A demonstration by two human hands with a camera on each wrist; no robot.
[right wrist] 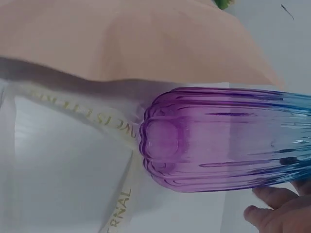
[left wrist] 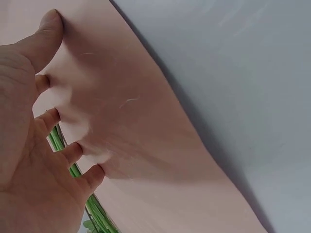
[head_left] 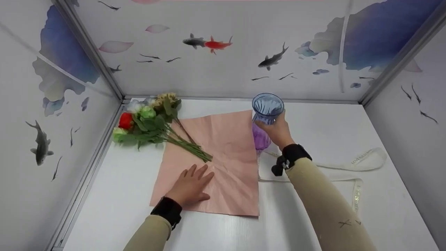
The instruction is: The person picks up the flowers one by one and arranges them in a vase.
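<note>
My right hand (head_left: pixel 278 130) grips a ribbed glass vase (head_left: pixel 267 106) near its neck, at the right edge of the paper. The glass runs from a blue flared rim to a purple base (right wrist: pixel 170 141). My left hand (head_left: pixel 191 184) lies with fingers spread on a pink sheet of wrapping paper (head_left: pixel 230 167); in the left wrist view its fingertips (left wrist: pixel 97 172) press into the sheet. Just beyond those fingers are the green stems (head_left: pixel 188 148) of a flower bunch, whose red rose (head_left: pixel 125 120), pale green blooms and leaves lie toward the back left.
A white ribbon with gold lettering (head_left: pixel 362 162) loops over the white table (head_left: pixel 334 132) on the right, and part of it passes by the vase base. Printed panels (head_left: pixel 223 69) in metal frames wall the table at the back and both sides.
</note>
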